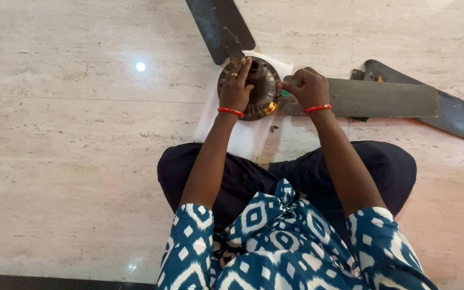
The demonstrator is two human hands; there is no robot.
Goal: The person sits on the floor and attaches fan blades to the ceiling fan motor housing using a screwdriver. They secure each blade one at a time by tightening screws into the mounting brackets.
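The left hand (236, 90) rests flat on the fan motor (257, 88), fingers spread open. The right hand (306, 87) has its fingers pinched shut around a small green tool (284, 93) at the blade (369, 98) root. It could slip and mar the floor (81, 139).

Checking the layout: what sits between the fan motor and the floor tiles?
In the head view, a white cloth lies under the fan motor, spread over the floor tiles.

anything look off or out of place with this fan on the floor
Yes. One blade lies loose on the floor at the right, partly under the blade by the right hand, apart from the motor hub. The left hand rests on the hub, which sits on a white cloth. No damage shows.
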